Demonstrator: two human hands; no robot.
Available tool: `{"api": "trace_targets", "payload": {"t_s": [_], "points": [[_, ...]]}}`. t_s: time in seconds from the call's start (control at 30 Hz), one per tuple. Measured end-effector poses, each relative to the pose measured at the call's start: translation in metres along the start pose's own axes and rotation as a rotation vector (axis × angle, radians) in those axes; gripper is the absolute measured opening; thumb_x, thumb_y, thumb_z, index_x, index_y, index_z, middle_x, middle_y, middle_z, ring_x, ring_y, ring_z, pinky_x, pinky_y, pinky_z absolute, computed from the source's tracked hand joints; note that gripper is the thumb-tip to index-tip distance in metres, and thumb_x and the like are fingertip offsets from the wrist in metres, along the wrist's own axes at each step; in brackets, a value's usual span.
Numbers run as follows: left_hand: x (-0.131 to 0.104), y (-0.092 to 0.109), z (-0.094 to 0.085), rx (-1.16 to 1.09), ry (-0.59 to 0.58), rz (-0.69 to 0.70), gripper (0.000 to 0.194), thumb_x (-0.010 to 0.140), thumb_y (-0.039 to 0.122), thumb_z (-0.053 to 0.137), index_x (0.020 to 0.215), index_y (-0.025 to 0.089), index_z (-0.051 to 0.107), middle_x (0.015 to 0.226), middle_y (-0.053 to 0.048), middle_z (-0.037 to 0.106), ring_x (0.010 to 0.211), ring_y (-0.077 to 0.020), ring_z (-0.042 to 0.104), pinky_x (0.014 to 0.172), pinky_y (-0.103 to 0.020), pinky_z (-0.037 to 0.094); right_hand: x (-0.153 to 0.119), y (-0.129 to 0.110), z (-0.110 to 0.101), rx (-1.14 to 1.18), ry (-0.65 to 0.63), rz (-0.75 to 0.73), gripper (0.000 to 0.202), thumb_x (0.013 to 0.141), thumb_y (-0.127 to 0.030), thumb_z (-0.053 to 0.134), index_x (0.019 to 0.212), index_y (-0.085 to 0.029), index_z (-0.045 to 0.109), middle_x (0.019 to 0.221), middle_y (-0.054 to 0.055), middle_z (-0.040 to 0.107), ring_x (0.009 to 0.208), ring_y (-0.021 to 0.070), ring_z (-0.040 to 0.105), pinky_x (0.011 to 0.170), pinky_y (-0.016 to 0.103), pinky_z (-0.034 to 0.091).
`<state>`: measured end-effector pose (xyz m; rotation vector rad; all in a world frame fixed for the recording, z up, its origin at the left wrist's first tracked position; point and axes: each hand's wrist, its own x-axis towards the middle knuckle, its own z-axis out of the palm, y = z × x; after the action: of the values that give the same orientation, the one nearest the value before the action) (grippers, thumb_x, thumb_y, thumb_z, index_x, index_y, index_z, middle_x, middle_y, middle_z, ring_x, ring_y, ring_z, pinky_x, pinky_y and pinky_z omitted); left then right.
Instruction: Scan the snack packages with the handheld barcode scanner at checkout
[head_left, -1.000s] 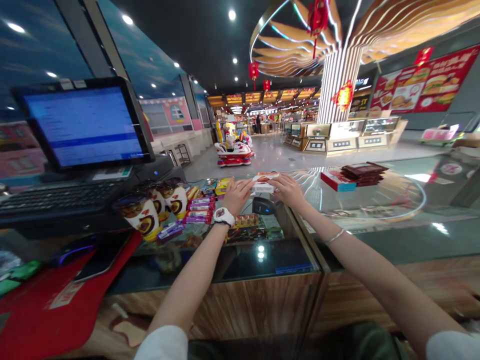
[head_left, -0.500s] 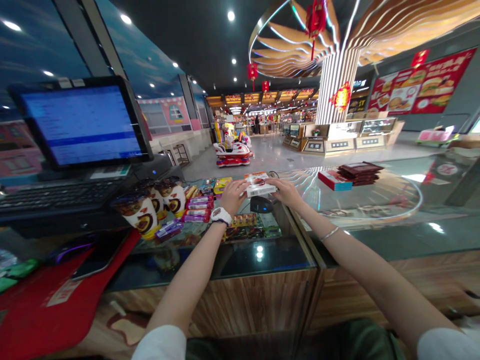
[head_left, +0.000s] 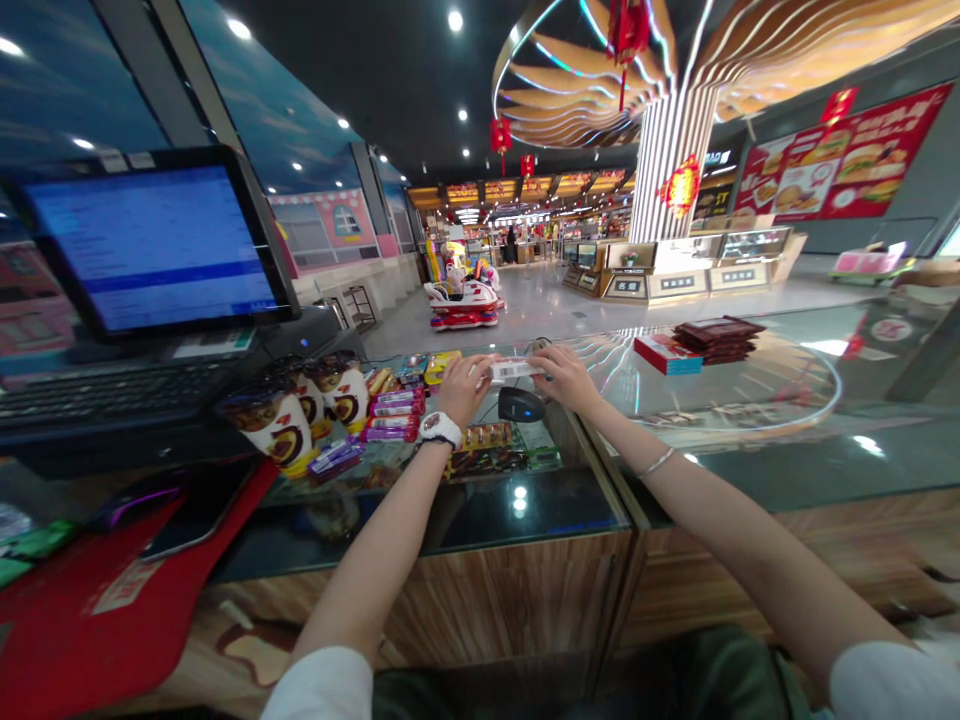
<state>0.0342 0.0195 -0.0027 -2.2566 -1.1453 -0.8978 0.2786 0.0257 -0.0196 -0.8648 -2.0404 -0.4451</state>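
Note:
A small white box (head_left: 513, 370) is held between my two hands, its narrow side with a barcode turned toward me. My left hand (head_left: 463, 388), with a white watch on the wrist, grips its left end. The right end is in the fingers of my right hand (head_left: 562, 376). Just below the box, a black scanner (head_left: 520, 405) with a blue light rests on the glass counter (head_left: 525, 510). Purple-wrapped snacks (head_left: 394, 415) lie left of my left hand, beside patterned cups (head_left: 277, 430).
On the left stand a monitor (head_left: 154, 245) and a keyboard (head_left: 82, 400). A phone (head_left: 202, 510) lies on a red mat (head_left: 142, 620). Right of my right hand, a red and blue box stack (head_left: 667, 355) sits by dark red packets (head_left: 718, 340).
The box has tilted in my hands: its broad printed face showed before, and now the barcode side faces me. The view has shifted slightly.

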Motion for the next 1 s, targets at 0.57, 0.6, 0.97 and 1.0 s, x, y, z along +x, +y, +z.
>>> {"api": "trace_targets", "payload": {"t_s": [0.57,0.6,0.97,1.0], "points": [[-0.001,-0.009,0.005,0.013,0.055,-0.058,0.028,0.092,0.024,0.054,0.118,0.023,0.066,0.108,-0.006,0.074,0.106,-0.0251,0.064,0.111,-0.047,0.038,-0.026,0.043,-0.003,0.314,-0.428,0.049,0.074,0.065,-0.006,0.057,0.138,-0.015,0.049,0.135,0.015,0.06,0.123,0.0276,0.058,0.103,0.045,0.047],[-0.001,-0.01,0.006,0.013,0.053,-0.057,0.028,0.092,0.024,0.054,0.117,0.023,0.066,0.108,-0.006,0.074,0.106,-0.025,0.064,0.111,-0.046,0.038,-0.029,0.042,0.0,0.326,-0.463,0.043,0.075,0.065,-0.006,0.056,0.139,-0.014,0.048,0.134,0.016,0.06,0.122,0.0276,0.059,0.103,0.045,0.048],[-0.003,-0.009,0.003,0.007,0.029,-0.081,0.027,0.091,0.022,0.055,0.116,0.023,0.066,0.108,-0.007,0.074,0.108,-0.0251,0.063,0.113,-0.048,0.037,-0.024,0.028,0.017,0.205,-0.509,-0.068,0.061,0.07,-0.003,0.059,0.13,-0.014,0.061,0.121,0.015,0.067,0.114,0.0276,0.063,0.099,0.045,0.05],[-0.002,-0.009,0.003,0.009,0.033,-0.077,0.027,0.09,0.022,0.056,0.115,0.023,0.066,0.108,-0.007,0.074,0.108,-0.0252,0.063,0.113,-0.048,0.037,-0.025,0.029,0.016,0.203,-0.503,-0.073,0.06,0.07,-0.003,0.059,0.129,-0.014,0.061,0.121,0.015,0.067,0.114,0.0276,0.063,0.099,0.045,0.05]]}}
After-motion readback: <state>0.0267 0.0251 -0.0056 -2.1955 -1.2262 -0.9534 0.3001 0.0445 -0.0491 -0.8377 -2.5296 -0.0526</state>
